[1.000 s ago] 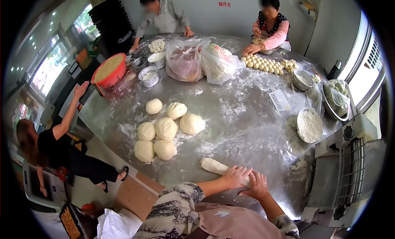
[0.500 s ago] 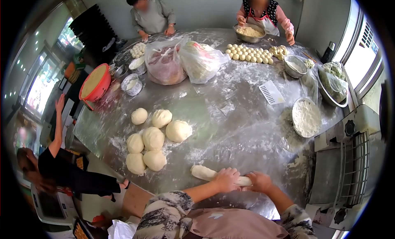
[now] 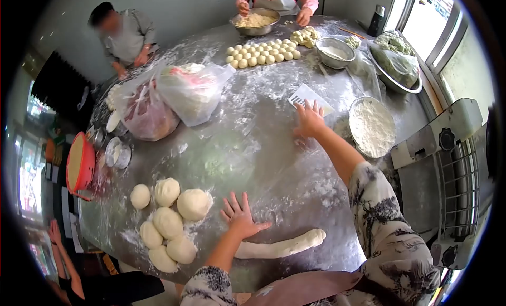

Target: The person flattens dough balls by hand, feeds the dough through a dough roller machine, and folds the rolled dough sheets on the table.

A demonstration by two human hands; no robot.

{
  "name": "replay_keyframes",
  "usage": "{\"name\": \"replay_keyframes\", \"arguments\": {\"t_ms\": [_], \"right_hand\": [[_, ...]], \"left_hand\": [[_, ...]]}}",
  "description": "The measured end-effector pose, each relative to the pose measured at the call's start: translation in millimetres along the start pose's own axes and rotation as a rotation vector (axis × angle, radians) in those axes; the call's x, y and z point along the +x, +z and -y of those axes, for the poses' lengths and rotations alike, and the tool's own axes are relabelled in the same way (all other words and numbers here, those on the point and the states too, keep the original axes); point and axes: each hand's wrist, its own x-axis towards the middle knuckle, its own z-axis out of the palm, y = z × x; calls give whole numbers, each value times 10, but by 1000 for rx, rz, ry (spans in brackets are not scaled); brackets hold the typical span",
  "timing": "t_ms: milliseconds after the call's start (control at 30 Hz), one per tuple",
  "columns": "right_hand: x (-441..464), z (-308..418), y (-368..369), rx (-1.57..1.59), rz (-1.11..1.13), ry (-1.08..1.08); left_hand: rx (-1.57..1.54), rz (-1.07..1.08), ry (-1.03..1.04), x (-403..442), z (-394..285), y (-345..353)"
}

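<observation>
A long dough roll (image 3: pixel 287 246) lies on the floury metal table close to my body. My left hand (image 3: pixel 242 220) is open just above its left part, palm down, fingers spread and holding nothing. Reaching far out, my right hand (image 3: pixel 310 120) is open with fingers apart over the near edge of a white slotted plastic dough scraper (image 3: pixel 314 98). Whether the fingertips touch it I cannot tell. Left of my left hand, several round dough balls (image 3: pixel 168 222) rest in a cluster on flour.
A bowl of flour (image 3: pixel 372 128) stands right of my right hand. Filled plastic bags (image 3: pixel 192 95) and a red basin (image 3: pixel 80 161) are on the left. Small dough balls (image 3: pixel 262 54) sit in rows at the back, where two people work. A metal stove-like unit (image 3: pixel 448 174) borders the right side.
Both hands have let go of the dough roll, which now looks longer. My right hand has reached forward to the scraper; my left has moved left. The view has swung right.
</observation>
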Motion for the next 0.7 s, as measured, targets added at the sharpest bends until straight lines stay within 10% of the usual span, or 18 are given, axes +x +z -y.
{"name": "replay_keyframes", "arguments": {"t_ms": [133,367,700], "right_hand": [[499,-24,-253,-125,290,323],[781,-120,-14,-283,338,166],[183,1875,863,-140,-176,-589]], "left_hand": [[10,27,-9,63,-3,-3],[-43,15,6,63,3,-12],[-44,34,-12,64,57,-21]]}}
